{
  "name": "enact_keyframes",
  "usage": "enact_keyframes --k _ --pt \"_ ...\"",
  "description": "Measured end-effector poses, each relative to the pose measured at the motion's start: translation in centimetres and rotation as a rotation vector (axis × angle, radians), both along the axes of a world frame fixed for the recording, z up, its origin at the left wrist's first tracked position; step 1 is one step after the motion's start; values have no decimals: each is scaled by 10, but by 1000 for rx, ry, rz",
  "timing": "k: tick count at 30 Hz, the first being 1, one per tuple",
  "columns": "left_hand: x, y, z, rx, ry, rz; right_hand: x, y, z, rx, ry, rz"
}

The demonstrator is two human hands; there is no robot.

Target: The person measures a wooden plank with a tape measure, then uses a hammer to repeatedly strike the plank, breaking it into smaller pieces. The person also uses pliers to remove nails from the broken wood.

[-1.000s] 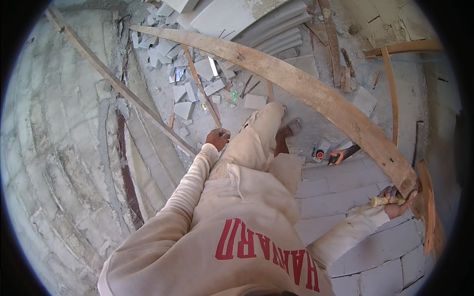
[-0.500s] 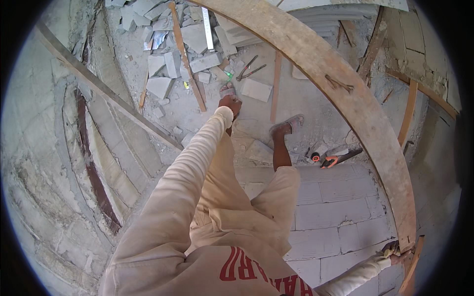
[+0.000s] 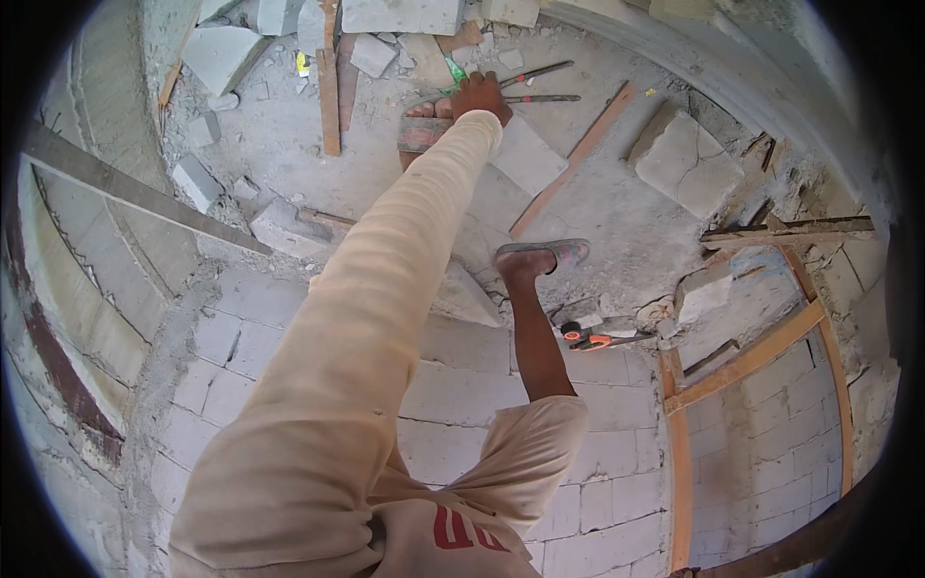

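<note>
My left hand reaches down to the floor beside my left foot, its fingers curled over the near end of a pair of long-handled pincers. Both handles stick out to the right of the hand, spread apart. The pincers' jaws are hidden under my fingers. A pale block lies just below the hand, and a scrap of green plastic just above it. My right hand is out of view.
By my right foot lie a tape measure and an orange-handled saw. A thin wooden strip crosses the floor. Broken blocks are scattered at the back left. A wooden frame stands at right; a long beam slants across the left.
I have bent lower, and my left hand has moved from beside my knee to the pincers. My right hand, which was at the end of a broad curved plank, has left the view.
</note>
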State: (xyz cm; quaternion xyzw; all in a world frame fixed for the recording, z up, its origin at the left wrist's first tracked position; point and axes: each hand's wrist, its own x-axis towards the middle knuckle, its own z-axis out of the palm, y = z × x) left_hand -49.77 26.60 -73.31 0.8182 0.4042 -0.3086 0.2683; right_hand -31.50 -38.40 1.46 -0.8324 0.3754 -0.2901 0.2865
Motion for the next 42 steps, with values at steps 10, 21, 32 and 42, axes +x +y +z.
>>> enact_keyframes --k 10,21,32,42 --pt "7 15 -5 -18 -49 -409 -9 -12 -3 -59 20 -46" --pt "-96 49 283 -222 105 27 -123 -94 74 200 -168 -226" --pt "-52 -54 772 -803 -158 -51 -145 -11 107 577 -569 -547" --pt "103 -269 898 -1090 -378 -413 -149 -31 123 797 -521 -577"
